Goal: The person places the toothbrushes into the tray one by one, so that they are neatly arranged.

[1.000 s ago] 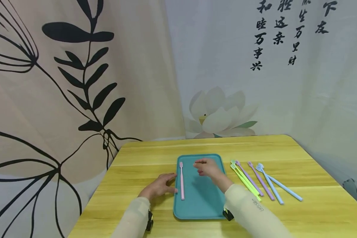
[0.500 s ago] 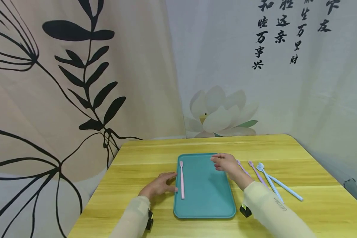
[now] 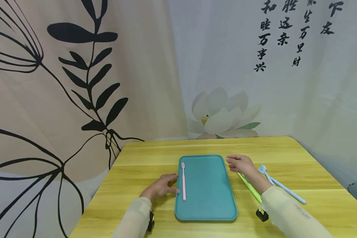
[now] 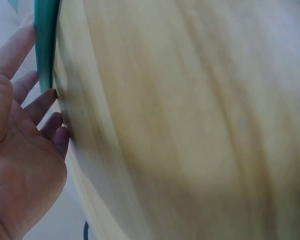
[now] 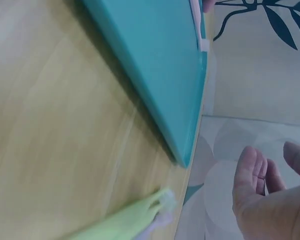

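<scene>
A: How's the stuff placed rel. to the hands?

B: Teal tray (image 3: 209,188) is set at lower ctr of frame, btwn the two. Its L rim is touched by the left hand (image 3: 160,187), thumb & fingers spread, not clamped. Right hand (image 3: 241,165) is held just R of the tray's upper R corner, thumb & fingers apart. Green toothbrushes (image 3: 250,188) are seen below it, lying on the worktop (image 3: 142,155); in R wrist view they're shown well apart from its fingers.

A: Anything else around, or in the way?

B: Pink toothbrush (image 3: 183,185) is laid in the tray, lengthwise by the L rim, near the left hand. Blue toothbrushes (image 3: 288,191) are crossed at ctr-R of frame, partly covered by the R forearm. Green heads are hidden behind the right hand in head view. Purple toothbrush (image 5: 160,221) is shown beside the green, bottom of R wrist view, blurred. Printed curtain (image 3: 148,66) is hung behind, upper half.

A: Tray's look?

B: Rect., rounded corners, low raised rim, plain finish. Brushes are slim, long-handled, each one colour approx.
</scene>
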Demonstrator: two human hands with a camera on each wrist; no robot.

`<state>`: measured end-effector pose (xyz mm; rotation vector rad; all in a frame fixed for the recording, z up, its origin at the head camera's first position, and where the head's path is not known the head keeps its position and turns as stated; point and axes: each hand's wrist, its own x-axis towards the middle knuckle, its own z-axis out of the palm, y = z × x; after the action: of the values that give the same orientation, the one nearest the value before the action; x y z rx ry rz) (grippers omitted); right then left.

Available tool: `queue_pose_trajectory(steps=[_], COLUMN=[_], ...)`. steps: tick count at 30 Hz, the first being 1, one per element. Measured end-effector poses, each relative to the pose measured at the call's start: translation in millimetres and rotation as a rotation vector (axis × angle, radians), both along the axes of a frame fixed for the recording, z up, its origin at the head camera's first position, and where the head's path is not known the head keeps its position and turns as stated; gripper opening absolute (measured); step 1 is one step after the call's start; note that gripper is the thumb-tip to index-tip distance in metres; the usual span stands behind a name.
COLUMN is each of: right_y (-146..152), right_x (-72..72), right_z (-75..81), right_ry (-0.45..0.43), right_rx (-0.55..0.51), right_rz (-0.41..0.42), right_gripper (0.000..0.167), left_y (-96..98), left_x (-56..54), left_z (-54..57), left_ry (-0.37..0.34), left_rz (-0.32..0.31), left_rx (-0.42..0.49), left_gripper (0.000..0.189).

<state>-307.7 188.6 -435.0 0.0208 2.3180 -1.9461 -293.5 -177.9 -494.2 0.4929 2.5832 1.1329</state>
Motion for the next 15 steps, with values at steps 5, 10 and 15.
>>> queue_pose_trajectory(steps=[5,10,15], right_y=[20.2,43.3,68.0], right_x=[7.1,11.6,17.2], right_z=[3.9,9.9,11.6], right_ry=[-0.005,-0.002,0.003], right_rx=[0.003,0.011,0.031], right_rz=[-0.019,-0.027,-0.044], right_gripper=[0.048,0.054,0.060], left_y=[0.4,-0.4,-0.3], left_x=[2.0,0.0,-2.6], left_z=[-2.8,-1.4,-1.0], left_ry=[-0.002,0.012,0.003], left_rz=[-0.001,0.006,0.002], left_rx=[0.000,-0.020,-0.031], left_gripper=[0.076,0.076,0.076])
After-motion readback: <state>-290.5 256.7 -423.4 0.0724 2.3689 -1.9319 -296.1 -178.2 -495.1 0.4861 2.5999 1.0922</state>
